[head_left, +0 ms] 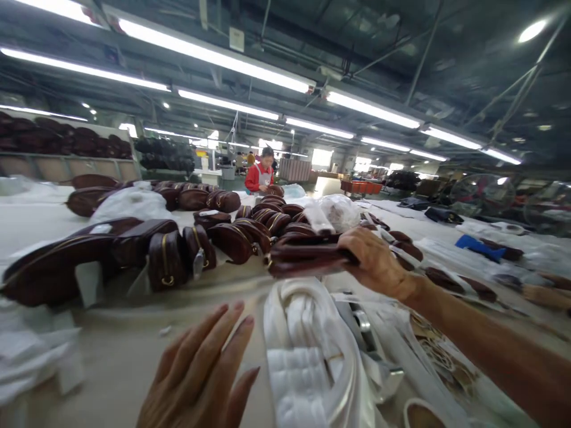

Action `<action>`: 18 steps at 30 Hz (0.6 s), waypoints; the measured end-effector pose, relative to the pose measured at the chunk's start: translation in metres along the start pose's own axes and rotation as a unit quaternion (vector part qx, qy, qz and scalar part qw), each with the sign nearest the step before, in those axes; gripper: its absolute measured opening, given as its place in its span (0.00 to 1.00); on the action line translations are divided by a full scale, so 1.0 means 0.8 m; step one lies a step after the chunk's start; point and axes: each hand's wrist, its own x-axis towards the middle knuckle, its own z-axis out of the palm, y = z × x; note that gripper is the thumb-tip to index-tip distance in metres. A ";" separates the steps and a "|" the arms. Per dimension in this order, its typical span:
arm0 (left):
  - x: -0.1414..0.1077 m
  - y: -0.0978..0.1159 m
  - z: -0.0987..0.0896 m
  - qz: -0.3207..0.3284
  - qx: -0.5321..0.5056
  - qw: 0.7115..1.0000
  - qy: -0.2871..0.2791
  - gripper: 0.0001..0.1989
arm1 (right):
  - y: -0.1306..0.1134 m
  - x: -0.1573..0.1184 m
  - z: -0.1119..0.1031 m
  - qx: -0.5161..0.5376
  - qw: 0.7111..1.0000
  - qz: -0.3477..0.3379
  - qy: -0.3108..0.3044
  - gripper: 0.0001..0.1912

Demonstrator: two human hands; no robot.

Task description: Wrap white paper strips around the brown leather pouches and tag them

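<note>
My right hand (372, 258) grips one end of a dark brown leather bag (307, 255), which is blurred by motion and held just above the table. Fingers stretched out and apart, my left hand (203, 365) hovers over the pale tabletop (134, 345) at the front and holds nothing. Between the two hands lies a coiled bundle of white padded strips (297, 339). Beyond the left hand stand several brown zipped bags, among them a small upright one (166, 261) with a gold zip. My right palm and thumb are partly hidden.
Many more brown bags (276, 220) spread across the table's middle, beside clear plastic wrapping (341, 213). Tan straps or rings (439, 353) lie at the lower right, near a metal tool (363, 324). A blue cloth (479, 246) is farther right. Across the table, a person in red (259, 177) handles a bag.
</note>
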 end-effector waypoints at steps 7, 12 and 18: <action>-0.093 0.017 -0.061 -0.058 -0.169 0.961 -0.213 0.31 | -0.180 0.018 0.058 0.127 0.931 -0.337 0.059 0.05; -0.176 0.067 -0.078 -0.115 -0.159 0.860 -0.471 0.16 | -0.260 0.007 0.095 0.244 0.883 -0.399 0.042 0.05; -0.109 0.028 -0.088 -0.132 -0.109 0.947 -0.271 0.19 | -0.245 0.007 0.065 0.278 0.884 -0.373 -0.035 0.15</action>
